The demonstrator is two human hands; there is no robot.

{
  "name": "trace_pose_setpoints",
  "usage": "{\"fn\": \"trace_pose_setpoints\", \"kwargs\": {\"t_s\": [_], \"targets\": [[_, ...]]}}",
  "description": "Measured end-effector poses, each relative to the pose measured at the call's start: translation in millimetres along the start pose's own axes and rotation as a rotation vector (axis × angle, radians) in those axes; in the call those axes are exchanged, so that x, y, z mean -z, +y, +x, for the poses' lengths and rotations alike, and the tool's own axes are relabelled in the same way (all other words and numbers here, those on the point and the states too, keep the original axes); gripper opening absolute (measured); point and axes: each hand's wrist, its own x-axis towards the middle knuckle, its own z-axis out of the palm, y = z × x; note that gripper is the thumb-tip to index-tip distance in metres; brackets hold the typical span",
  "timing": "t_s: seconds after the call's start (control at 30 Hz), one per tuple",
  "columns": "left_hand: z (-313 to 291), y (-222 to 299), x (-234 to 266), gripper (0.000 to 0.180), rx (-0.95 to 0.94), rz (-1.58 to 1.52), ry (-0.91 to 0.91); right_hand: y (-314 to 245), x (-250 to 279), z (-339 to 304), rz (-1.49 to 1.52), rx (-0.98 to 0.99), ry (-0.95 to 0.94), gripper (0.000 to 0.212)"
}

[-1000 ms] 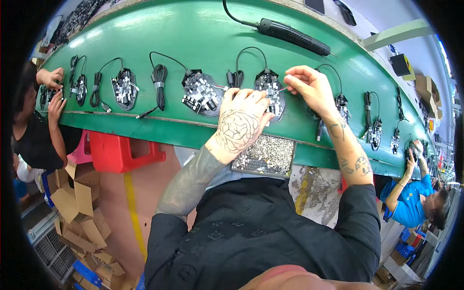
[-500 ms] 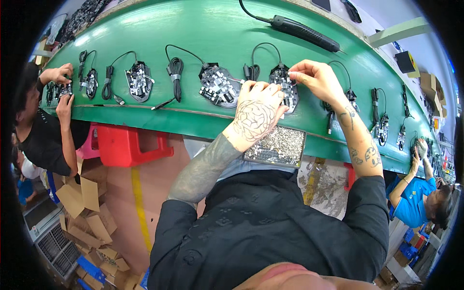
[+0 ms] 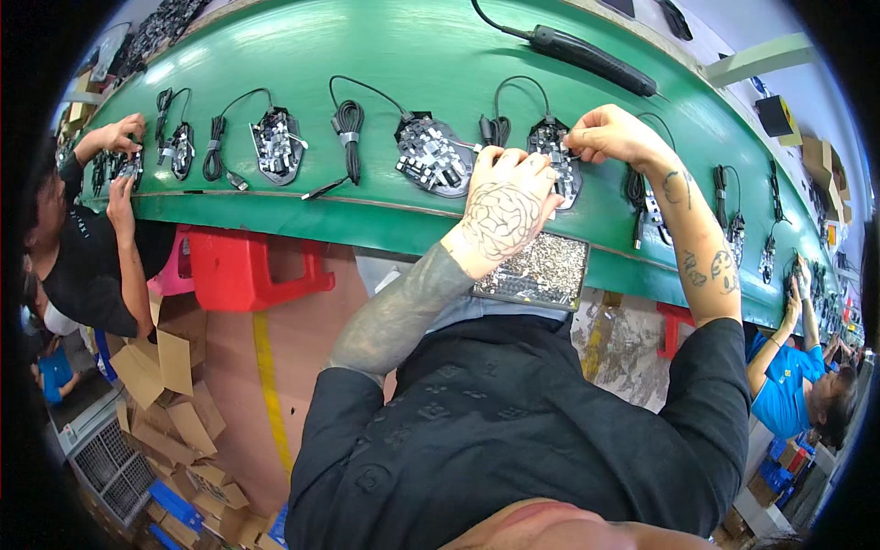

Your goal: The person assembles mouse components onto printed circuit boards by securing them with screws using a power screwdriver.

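A computer mouse without its top cover (image 3: 553, 137), with dark base and exposed inner parts, lies in front of me on the green work surface, its cable looping up behind. My left hand (image 3: 509, 206) is closed on its near left side, fingers bent and thumb at its near edge. At the far right edge of the mouse, my right hand (image 3: 612, 136) pinches with thumb and forefinger; anything between the tips is too small to make out. Below my left hand sits a dark tray of small metal screws (image 3: 541, 270), partly covered by that hand.
Another open mouse (image 3: 435, 156) lies left of my hands, beside a bundled cable (image 3: 348, 137). More mice line the green surface (image 3: 302, 46) both ways. A black electric screwdriver (image 3: 591, 60) lies at the back. Co-workers sit at both sides; a red stool (image 3: 247, 266) stands lower left.
The whole scene has shifted slightly to the right in the picture. Both hands stay at the same mouse, the right still pinching at its far right edge.
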Motion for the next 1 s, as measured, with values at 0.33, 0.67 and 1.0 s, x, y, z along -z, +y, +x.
{"fn": "trace_pose_setpoints", "kwargs": {"t_s": [0.33,0.67,1.0], "targets": [[6.9,6.7,2.6,0.029,0.096,0.108,-0.144,9.9,-11.5,2.3,-0.215,0.275,0.185,0.028],[1.9,13.6,-13.4,0.032,0.031,0.008,-0.072,21.5,-25.5,-19.0,-0.160,0.205,0.359,0.021],[9.4,10.2,-16.6,0.029,0.017,-0.001,-0.116,24.8,-0.9,-0.4,0.010,0.041,0.175,0.022]]}}
